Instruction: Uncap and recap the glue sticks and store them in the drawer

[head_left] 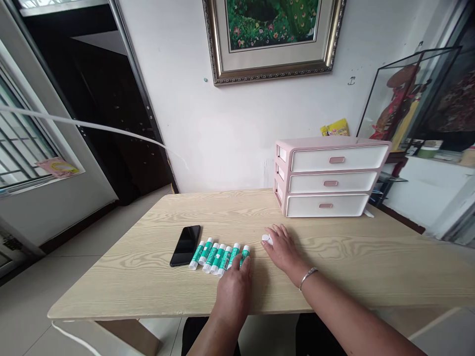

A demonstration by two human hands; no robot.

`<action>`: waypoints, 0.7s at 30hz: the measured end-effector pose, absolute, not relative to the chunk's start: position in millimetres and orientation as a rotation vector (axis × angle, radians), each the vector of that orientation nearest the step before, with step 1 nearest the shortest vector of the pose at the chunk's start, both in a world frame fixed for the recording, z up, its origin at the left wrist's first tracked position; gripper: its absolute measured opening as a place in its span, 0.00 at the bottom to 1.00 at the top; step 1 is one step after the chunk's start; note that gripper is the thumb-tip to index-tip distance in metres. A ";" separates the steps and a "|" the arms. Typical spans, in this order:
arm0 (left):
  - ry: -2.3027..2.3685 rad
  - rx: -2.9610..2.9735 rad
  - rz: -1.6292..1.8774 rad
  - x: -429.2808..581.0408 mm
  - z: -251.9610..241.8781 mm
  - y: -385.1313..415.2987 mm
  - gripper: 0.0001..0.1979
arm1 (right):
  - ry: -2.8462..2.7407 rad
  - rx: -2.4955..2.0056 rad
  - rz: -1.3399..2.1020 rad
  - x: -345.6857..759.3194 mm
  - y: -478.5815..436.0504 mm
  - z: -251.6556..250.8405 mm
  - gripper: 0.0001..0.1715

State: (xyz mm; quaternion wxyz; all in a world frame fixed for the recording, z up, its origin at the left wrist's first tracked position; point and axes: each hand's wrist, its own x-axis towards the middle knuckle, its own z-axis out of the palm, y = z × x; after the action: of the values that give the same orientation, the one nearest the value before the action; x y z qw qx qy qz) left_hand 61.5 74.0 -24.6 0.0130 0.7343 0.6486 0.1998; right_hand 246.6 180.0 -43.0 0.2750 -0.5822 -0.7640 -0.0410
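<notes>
A row of several green-and-white glue sticks point(211, 258) lies side by side on the table. My left hand point(234, 284) is at the right end of this row, its fingertips closed about the last glue stick point(245, 251). That stick's lower part is hidden by the fingers. To the right, my right hand point(284, 249), wearing a silver bracelet, rests palm down on the tabletop. Small white pieces point(266, 239) show between its thumb and forefinger; they look like caps or ends of sticks, and the rest is covered by the hand.
A black phone point(185, 245) lies left of the row on the wooden table point(148, 291). At the back right stands a pink-and-white drawer unit point(334, 183), with a yellow packet point(336, 127) behind its top. A framed picture point(274, 69) hangs on the wall.
</notes>
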 end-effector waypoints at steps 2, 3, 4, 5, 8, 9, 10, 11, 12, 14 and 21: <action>1.984 2.264 0.663 59.1 -22.4 72.2 0.22 | -2.032 -1.555 -0.112 246.1 175.6 -41.4 0.25; 1.966 2.265 0.674 57.4 -22.6 71.0 0.21 | -2.027 -1.542 -0.117 246.0 173.0 -40.0 0.24; 1.947 2.272 0.686 55.3 -23.6 69.5 0.20 | -2.020 -1.522 -0.126 246.1 170.2 -38.4 0.24; 1.929 2.283 0.704 53.0 -25.3 67.6 0.20 | -2.010 -1.497 -0.137 246.3 167.2 -36.8 0.23; 1.853 2.314 0.846 45.8 -31.6 59.5 0.20 | -1.972 -1.393 -0.153 247.9 157.5 -32.4 0.20; 1.815 2.318 0.929 43.5 -32.8 56.2 0.20 | -1.959 -1.355 -0.141 248.7 154.0 -31.3 0.20; 1.775 2.311 1.017 41.6 -33.0 52.8 0.18 | -1.946 -1.317 -0.120 249.4 150.2 -30.3 0.19; 1.738 2.287 1.105 40.0 -32.0 49.4 0.17 | -1.929 -1.281 -0.091 250.1 146.3 -29.2 0.18; 1.703 2.245 1.179 38.7 -29.8 46.4 0.16 | -1.909 -1.245 -0.056 250.6 142.1 -28.0 0.17; 1.646 2.119 1.271 37.0 -22.6 42.2 0.15 | -1.859 -1.185 0.027 250.6 133.4 -24.9 0.15; 1.582 1.799 1.374 30.6 -11.8 50.6 0.20 | -1.748 -1.180 0.321 239.7 111.5 -19.3 0.14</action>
State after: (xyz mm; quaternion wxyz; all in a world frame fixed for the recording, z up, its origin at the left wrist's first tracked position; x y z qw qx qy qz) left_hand 30.6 50.6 -11.8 0.1887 0.6397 0.5625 0.4886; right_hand 239.7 111.5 -19.3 0.4830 -0.4845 -0.7174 0.1318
